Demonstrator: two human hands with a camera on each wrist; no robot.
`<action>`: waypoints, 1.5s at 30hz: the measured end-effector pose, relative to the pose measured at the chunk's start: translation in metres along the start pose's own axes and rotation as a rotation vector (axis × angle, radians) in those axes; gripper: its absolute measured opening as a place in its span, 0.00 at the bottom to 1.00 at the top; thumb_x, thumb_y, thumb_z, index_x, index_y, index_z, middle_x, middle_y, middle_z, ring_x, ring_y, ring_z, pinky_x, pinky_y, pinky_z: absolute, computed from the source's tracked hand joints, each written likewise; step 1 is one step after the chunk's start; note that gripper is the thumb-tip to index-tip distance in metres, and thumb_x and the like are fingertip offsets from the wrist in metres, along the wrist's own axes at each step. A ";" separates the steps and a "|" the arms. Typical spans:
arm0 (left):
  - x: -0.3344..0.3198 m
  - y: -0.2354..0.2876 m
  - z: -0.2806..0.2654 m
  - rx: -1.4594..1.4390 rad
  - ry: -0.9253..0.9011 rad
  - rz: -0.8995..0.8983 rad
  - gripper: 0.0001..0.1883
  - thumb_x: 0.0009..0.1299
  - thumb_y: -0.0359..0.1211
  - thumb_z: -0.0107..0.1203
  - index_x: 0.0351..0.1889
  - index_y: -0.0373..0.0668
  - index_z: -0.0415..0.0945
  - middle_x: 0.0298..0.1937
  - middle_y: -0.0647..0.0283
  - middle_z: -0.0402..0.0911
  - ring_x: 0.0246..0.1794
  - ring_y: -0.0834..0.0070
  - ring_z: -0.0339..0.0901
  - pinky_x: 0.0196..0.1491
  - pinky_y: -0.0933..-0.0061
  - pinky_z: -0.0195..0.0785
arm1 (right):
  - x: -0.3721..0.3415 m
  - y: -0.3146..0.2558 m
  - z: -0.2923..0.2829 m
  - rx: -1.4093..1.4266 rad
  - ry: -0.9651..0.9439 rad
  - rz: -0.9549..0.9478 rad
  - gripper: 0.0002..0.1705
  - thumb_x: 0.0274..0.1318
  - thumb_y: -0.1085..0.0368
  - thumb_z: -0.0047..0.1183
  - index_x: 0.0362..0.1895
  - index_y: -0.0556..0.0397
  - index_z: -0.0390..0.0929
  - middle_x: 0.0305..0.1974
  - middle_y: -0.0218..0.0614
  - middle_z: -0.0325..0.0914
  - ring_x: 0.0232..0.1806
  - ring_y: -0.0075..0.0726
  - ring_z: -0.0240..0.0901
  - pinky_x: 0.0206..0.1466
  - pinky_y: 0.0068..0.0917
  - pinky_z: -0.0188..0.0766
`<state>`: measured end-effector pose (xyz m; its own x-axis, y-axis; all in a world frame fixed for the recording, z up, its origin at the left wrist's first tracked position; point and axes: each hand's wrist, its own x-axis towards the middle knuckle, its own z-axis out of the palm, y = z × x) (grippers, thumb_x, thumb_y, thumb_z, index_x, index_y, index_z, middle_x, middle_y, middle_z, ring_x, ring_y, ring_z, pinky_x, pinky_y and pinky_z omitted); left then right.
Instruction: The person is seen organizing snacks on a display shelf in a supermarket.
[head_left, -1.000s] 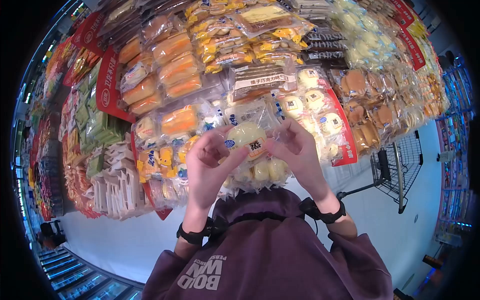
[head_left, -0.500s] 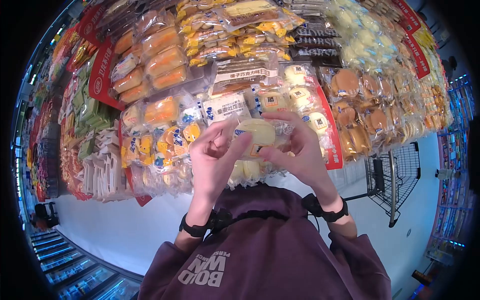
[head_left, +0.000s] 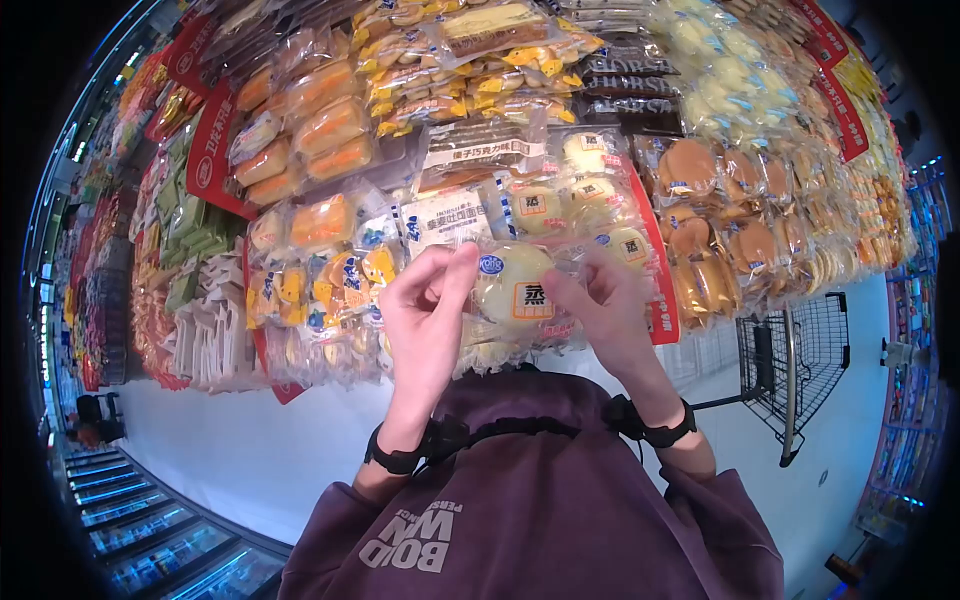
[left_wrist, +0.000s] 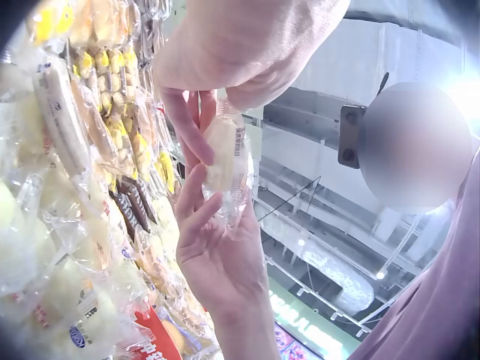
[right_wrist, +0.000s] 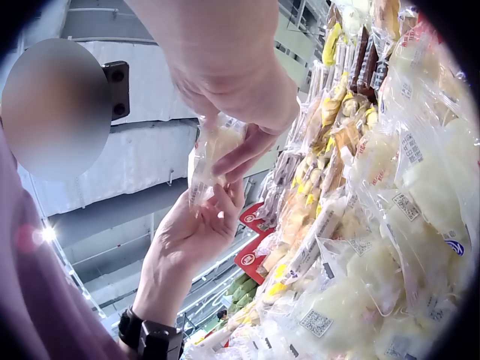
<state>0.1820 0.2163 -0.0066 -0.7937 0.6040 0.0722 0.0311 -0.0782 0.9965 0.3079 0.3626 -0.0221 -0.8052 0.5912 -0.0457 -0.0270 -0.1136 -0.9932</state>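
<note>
A clear-wrapped pale round bun (head_left: 512, 285) with a blue logo and an orange-framed label is held up between both hands in the head view. The left hand (head_left: 430, 310) pinches the wrapper's left edge, thumb on top. At the other edge the right hand (head_left: 612, 310) grips with thumb and curled fingers. In the left wrist view the packet (left_wrist: 229, 161) is seen edge-on, the right hand (left_wrist: 225, 262) on its lower end. The right wrist view shows the packet (right_wrist: 214, 157) above the left hand (right_wrist: 187, 232).
Beyond the hands lies a sloping display of wrapped breads (head_left: 330, 125), chocolate-coloured packs (head_left: 630, 90) and brown round cakes (head_left: 690, 165). Red strips (head_left: 655, 255) divide it. Similar bagged buns (head_left: 590, 200) lie just past the packet. A wire shopping cart (head_left: 795, 370) stands at right.
The packet has been tilted back and forth, so its label shows fully again. The left fingers have shifted to its edge. The head view has moved slightly over the display.
</note>
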 end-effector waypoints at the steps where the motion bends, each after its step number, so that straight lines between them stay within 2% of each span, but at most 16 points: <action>1: -0.001 0.003 0.002 -0.023 -0.004 -0.010 0.06 0.72 0.27 0.62 0.43 0.34 0.82 0.34 0.70 0.82 0.33 0.89 0.77 0.38 0.84 0.73 | 0.001 -0.002 0.002 0.041 0.003 -0.006 0.21 0.58 0.66 0.67 0.56 0.55 0.79 0.24 0.14 0.61 0.24 0.08 0.62 0.28 0.09 0.67; 4: -0.005 0.018 0.012 -0.116 -0.021 -0.025 0.11 0.66 0.22 0.65 0.47 0.33 0.81 0.40 0.65 0.85 0.42 0.83 0.82 0.45 0.79 0.76 | 0.000 -0.019 0.008 0.192 -0.009 0.012 0.22 0.57 0.70 0.66 0.56 0.56 0.78 0.30 0.20 0.75 0.33 0.12 0.76 0.36 0.12 0.75; 7: -0.006 0.018 0.007 -0.094 -0.104 0.024 0.18 0.61 0.17 0.67 0.49 0.32 0.81 0.47 0.59 0.86 0.51 0.75 0.83 0.53 0.72 0.78 | 0.002 -0.012 0.006 0.175 -0.101 -0.221 0.23 0.54 0.74 0.67 0.55 0.56 0.78 0.46 0.32 0.83 0.53 0.24 0.79 0.51 0.22 0.77; 10: -0.001 0.007 -0.005 -0.048 -0.203 0.158 0.20 0.58 0.14 0.67 0.49 0.33 0.82 0.51 0.55 0.85 0.54 0.71 0.82 0.58 0.68 0.76 | 0.005 -0.011 0.000 0.026 -0.220 -0.344 0.25 0.50 0.77 0.67 0.55 0.56 0.78 0.56 0.38 0.80 0.61 0.31 0.74 0.64 0.32 0.71; 13: 0.004 -0.002 -0.010 -0.044 -0.258 0.273 0.20 0.57 0.14 0.68 0.48 0.33 0.83 0.52 0.55 0.85 0.54 0.71 0.82 0.60 0.66 0.74 | 0.007 -0.003 -0.007 0.008 -0.298 -0.408 0.25 0.50 0.78 0.66 0.55 0.56 0.78 0.58 0.39 0.80 0.63 0.35 0.74 0.70 0.36 0.66; 16: 0.003 0.000 -0.008 -0.021 -0.232 0.250 0.19 0.56 0.14 0.68 0.47 0.34 0.83 0.51 0.56 0.86 0.53 0.72 0.82 0.59 0.68 0.74 | 0.007 -0.005 -0.008 -0.049 -0.267 -0.473 0.24 0.50 0.76 0.67 0.54 0.55 0.79 0.55 0.37 0.80 0.60 0.31 0.76 0.63 0.32 0.72; 19: -0.003 0.010 -0.001 -0.004 -0.174 0.140 0.21 0.57 0.15 0.68 0.50 0.35 0.80 0.49 0.57 0.86 0.51 0.74 0.83 0.57 0.71 0.76 | 0.001 -0.011 -0.006 -0.133 -0.158 -0.330 0.26 0.52 0.73 0.68 0.57 0.54 0.76 0.43 0.32 0.81 0.51 0.21 0.77 0.50 0.22 0.73; 21: -0.002 0.011 0.003 -0.043 -0.163 0.124 0.24 0.58 0.16 0.68 0.53 0.35 0.78 0.46 0.59 0.86 0.50 0.76 0.83 0.54 0.74 0.76 | -0.003 -0.015 -0.003 -0.013 -0.148 -0.158 0.30 0.54 0.70 0.69 0.61 0.54 0.73 0.37 0.27 0.78 0.45 0.15 0.75 0.44 0.16 0.68; 24: -0.001 0.009 0.006 -0.029 -0.146 0.082 0.27 0.60 0.16 0.67 0.58 0.36 0.74 0.44 0.62 0.85 0.48 0.79 0.83 0.49 0.78 0.78 | -0.004 -0.013 0.000 0.022 -0.115 -0.063 0.32 0.60 0.67 0.65 0.66 0.54 0.66 0.29 0.22 0.73 0.41 0.09 0.73 0.40 0.12 0.66; 27: -0.002 0.014 0.010 -0.113 -0.140 -0.004 0.26 0.62 0.17 0.65 0.59 0.36 0.73 0.46 0.63 0.83 0.45 0.80 0.83 0.46 0.79 0.78 | -0.002 -0.003 -0.002 0.160 -0.065 -0.091 0.29 0.67 0.67 0.56 0.69 0.54 0.62 0.34 0.27 0.76 0.44 0.14 0.75 0.44 0.15 0.69; 30: -0.001 0.010 0.009 -0.219 -0.079 -0.093 0.24 0.65 0.18 0.63 0.60 0.36 0.72 0.49 0.63 0.82 0.43 0.80 0.83 0.44 0.80 0.79 | 0.003 -0.005 -0.007 0.064 0.041 -0.398 0.27 0.72 0.68 0.47 0.72 0.54 0.57 0.49 0.39 0.79 0.52 0.25 0.76 0.51 0.24 0.73; 32: 0.000 0.008 0.006 -0.232 -0.067 -0.112 0.23 0.67 0.19 0.62 0.60 0.36 0.71 0.50 0.64 0.81 0.44 0.80 0.83 0.45 0.80 0.79 | 0.007 0.000 -0.028 -0.369 0.069 -0.729 0.30 0.66 0.70 0.52 0.71 0.49 0.62 0.67 0.46 0.70 0.62 0.43 0.73 0.60 0.37 0.72; 35: 0.000 0.007 0.006 -0.267 -0.104 -0.177 0.22 0.68 0.20 0.61 0.60 0.37 0.72 0.50 0.64 0.80 0.43 0.80 0.83 0.45 0.80 0.78 | 0.005 -0.015 -0.028 -0.903 -0.058 -1.008 0.31 0.53 0.71 0.61 0.63 0.46 0.74 0.64 0.40 0.74 0.61 0.45 0.74 0.60 0.41 0.72; 39: -0.002 0.001 0.007 -0.246 -0.174 -0.204 0.21 0.70 0.20 0.59 0.60 0.38 0.73 0.54 0.62 0.79 0.43 0.82 0.81 0.45 0.82 0.74 | 0.010 -0.005 -0.025 -0.829 -0.173 -0.995 0.31 0.39 0.70 0.68 0.54 0.46 0.81 0.58 0.36 0.79 0.59 0.42 0.75 0.61 0.39 0.72; 41: 0.001 -0.010 0.001 -0.205 -0.066 -0.167 0.20 0.71 0.20 0.57 0.61 0.38 0.72 0.55 0.62 0.79 0.44 0.82 0.80 0.45 0.83 0.72 | 0.013 -0.002 -0.025 -0.748 -0.149 -0.958 0.32 0.36 0.69 0.72 0.53 0.50 0.81 0.52 0.37 0.83 0.54 0.41 0.79 0.59 0.37 0.74; 45: 0.002 -0.009 -0.001 -0.075 -0.097 0.041 0.21 0.70 0.20 0.58 0.61 0.36 0.73 0.55 0.62 0.79 0.45 0.83 0.78 0.46 0.83 0.70 | 0.004 0.000 -0.014 -0.389 -0.042 -0.536 0.28 0.46 0.66 0.73 0.53 0.54 0.80 0.46 0.37 0.84 0.44 0.32 0.82 0.48 0.28 0.77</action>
<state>0.1799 0.2171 -0.0152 -0.7304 0.6723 0.1205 0.0138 -0.1618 0.9867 0.3130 0.3764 -0.0240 -0.7624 0.4532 0.4619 -0.2207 0.4889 -0.8440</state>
